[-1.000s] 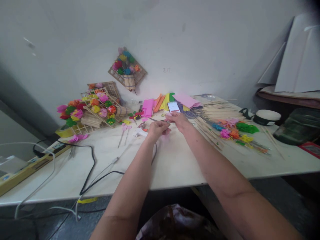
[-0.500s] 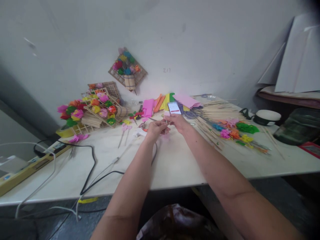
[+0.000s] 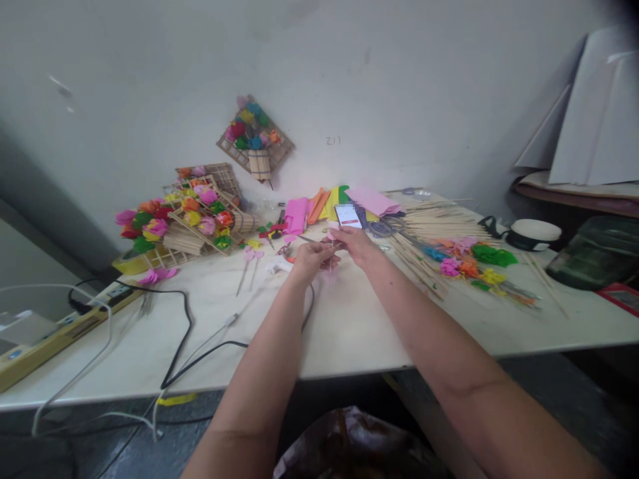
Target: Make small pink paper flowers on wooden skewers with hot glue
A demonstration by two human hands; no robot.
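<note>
My left hand (image 3: 313,259) and my right hand (image 3: 357,245) meet over the middle of the table, fingers closed. Between them a thin upright stem (image 3: 331,263) is pinched by my left fingers. A small piece of pink paper (image 3: 331,231) sits at its top, against my right fingertips; the exact grip is partly hidden. Just behind my right hand lies a phone (image 3: 348,216) with a lit screen. Left of my hands are scissors with orange handles (image 3: 289,258), partly covered, and two pink paper flowers on stems (image 3: 252,254).
Folded crepe paper (image 3: 296,214) lies along the wall. Finished flower lattices (image 3: 200,219) are piled at left, and one lattice (image 3: 256,141) hangs above. Bamboo sticks (image 3: 444,223) and coloured paper flowers (image 3: 469,266) lie at right. Black cable (image 3: 187,326) and a power strip (image 3: 70,326) occupy the left.
Both hands stay in nearly the same place, with only a slight shift of the fingers around the stem and pink paper. Nothing else on the table has moved.
</note>
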